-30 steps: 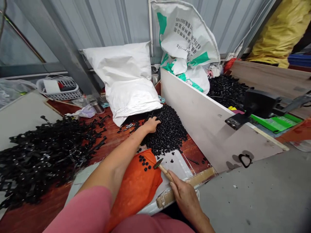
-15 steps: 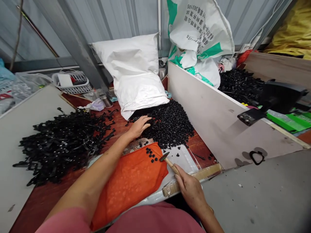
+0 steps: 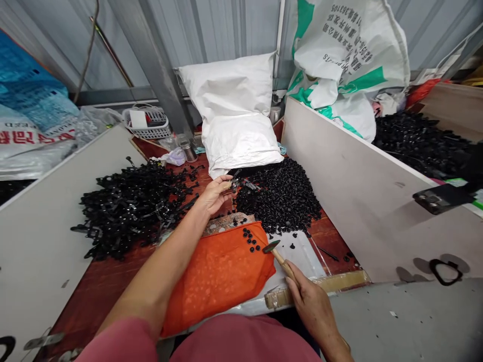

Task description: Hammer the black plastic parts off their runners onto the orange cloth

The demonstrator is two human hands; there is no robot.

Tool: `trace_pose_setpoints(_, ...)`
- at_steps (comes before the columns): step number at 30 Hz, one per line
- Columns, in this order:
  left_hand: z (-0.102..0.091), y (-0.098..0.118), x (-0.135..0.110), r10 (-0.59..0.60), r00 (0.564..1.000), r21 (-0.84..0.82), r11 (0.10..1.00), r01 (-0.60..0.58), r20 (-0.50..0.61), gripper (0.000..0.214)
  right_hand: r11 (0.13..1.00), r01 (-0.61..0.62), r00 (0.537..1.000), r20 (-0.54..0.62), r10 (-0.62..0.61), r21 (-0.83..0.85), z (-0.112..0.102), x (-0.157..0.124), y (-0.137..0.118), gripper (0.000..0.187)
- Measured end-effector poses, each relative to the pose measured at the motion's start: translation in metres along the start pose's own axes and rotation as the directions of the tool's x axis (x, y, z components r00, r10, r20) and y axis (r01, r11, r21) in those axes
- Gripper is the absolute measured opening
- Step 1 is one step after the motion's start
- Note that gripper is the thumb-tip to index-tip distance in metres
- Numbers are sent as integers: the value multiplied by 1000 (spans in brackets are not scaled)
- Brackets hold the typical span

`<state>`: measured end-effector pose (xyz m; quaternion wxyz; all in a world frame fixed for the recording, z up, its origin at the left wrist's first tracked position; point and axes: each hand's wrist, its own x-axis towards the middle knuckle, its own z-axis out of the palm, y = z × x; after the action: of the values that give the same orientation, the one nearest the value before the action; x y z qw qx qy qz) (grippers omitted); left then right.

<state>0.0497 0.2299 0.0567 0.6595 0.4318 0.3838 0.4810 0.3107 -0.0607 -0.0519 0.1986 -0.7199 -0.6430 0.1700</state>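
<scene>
My right hand [image 3: 311, 296] is wrapped round the wooden handle of a small hammer [image 3: 284, 264], whose dark head lies over the right edge of an orange cloth [image 3: 215, 281]. Several small round black caps [image 3: 252, 240] sit on that cloth beside the hammer head. My left hand [image 3: 217, 195] is at the left edge of a heap of small black plastic studs [image 3: 279, 198]. Its fingertips are pinched on a black plastic piece [image 3: 236, 182], blurred, so its exact shape cannot be made out.
A pile of longer black plastic parts [image 3: 132, 208] lies on the left of the red tabletop. Behind the studs rests a white sack [image 3: 241, 120]. Pale boards [image 3: 339, 176] wall the right side. A white basket [image 3: 147, 123] and a metal-lidded jar [image 3: 186, 148] stand at the back left.
My left hand has closed its fingers on a black piece at the heap's edge. The view has swung left, so things appear further right. My right hand still holds the hammer.
</scene>
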Motion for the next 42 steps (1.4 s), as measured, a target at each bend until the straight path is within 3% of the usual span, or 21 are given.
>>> trace_pose_setpoints(3, -10, -3, -45, -79, 995, 103, 992, 73, 60, 53, 1000, -8, 1000, 11, 7, 16, 0, 0, 2, 47)
trace_pose_setpoints(6, -18, -15, -94, -79, 997, 353, 933, 66, 25, 35, 1000, -13, 1000, 13, 12, 11, -2, 0, 2, 47)
trace_pose_setpoints(8, -25, -24, -123, -74, 997, 544, 837, 50, 22, 24, 1000, -15, 1000, 20, 15, 4, -4, 1, 1, 46)
trace_pose_setpoints(12, -36, -37, -163, -177, 981, 835, 550, 33, 77, 30, 1000, -21, 1000, 24, 20, 19, -9, 1, -5, 46)
trace_pose_setpoints(17, -20, -46, -181, -141, 979, 989, 27, -143, 145, 32, 999, -37, 999, 18, 37, -2, -11, 0, -10, 45)
trace_pose_setpoints(19, -8, -47, -185, -147, 973, 976, -99, -196, 180, 30, 999, -38, 999, 8, 38, -8, -11, 0, -11, 45)
trace_pose_setpoints(21, 1, -48, -187, -155, 966, 959, -163, -232, 207, 27, 999, -37, 999, 4, 37, -4, -12, 0, -11, 44)
trace_pose_setpoints(24, 8, -47, -183, -162, 968, 962, -161, -219, 194, 27, 999, -29, 1000, 6, 29, -14, -12, 0, -11, 44)
trace_pose_setpoints(30, 14, -59, -154, -172, 977, 974, 206, -91, 128, 34, 999, -6, 1000, 2, 6, -35, -11, -1, -10, 45)
trace_pose_setpoints(42, 17, -76, -142, -132, 985, 976, 198, -87, 114, 37, 999, 7, 1000, 14, -7, -45, -14, 0, -13, 45)
